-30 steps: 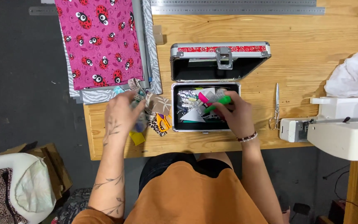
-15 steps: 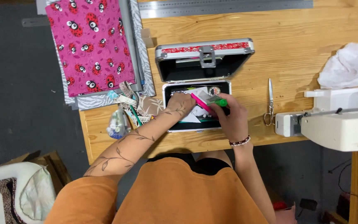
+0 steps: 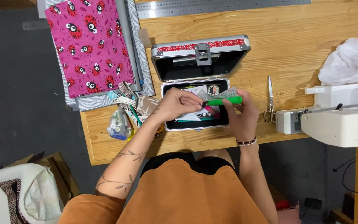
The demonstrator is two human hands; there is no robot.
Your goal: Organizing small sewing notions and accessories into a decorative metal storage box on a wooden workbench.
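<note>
Holding green marker (image 3: 224, 101) in right hand (image 3: 242, 114) over open case (image 3: 195, 124), long axis left-right; left hand (image 3: 178, 103) closed on pink marker (image 3: 210, 110) just left, tips nearly meeting

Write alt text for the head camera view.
Both hands work over an open metal case on a wooden table: the right hand holds a green marker, the left hand touches its tip. Ladybird fabric, scissors and a sewing machine flank them.

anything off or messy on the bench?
Mostly tidy. One clutter patch: measuring tape, fabric scraps and a small clear bag lie heaped at the table's front-left corner, the bag near the edge. Scissors lie flat, nothing spilled.
</note>
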